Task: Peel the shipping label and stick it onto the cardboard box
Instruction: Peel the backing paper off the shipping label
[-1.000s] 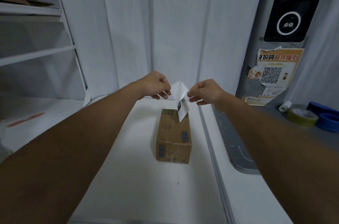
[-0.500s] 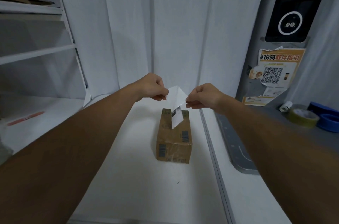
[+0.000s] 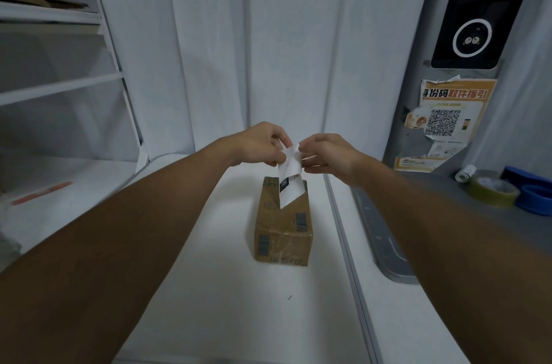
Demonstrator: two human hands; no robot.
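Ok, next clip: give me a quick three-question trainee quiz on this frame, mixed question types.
1. True or false: the shipping label is already stuck flat on the cardboard box.
2. Which hands pinch the label? A) left hand only B) right hand only C) both
3. Fill in: the tape rolls sit on the grey counter to the person's ____.

Key
1. False: it is held in the air above the box's far end, hanging from the fingers.
2. C: both hands grip its top edge.
3. right
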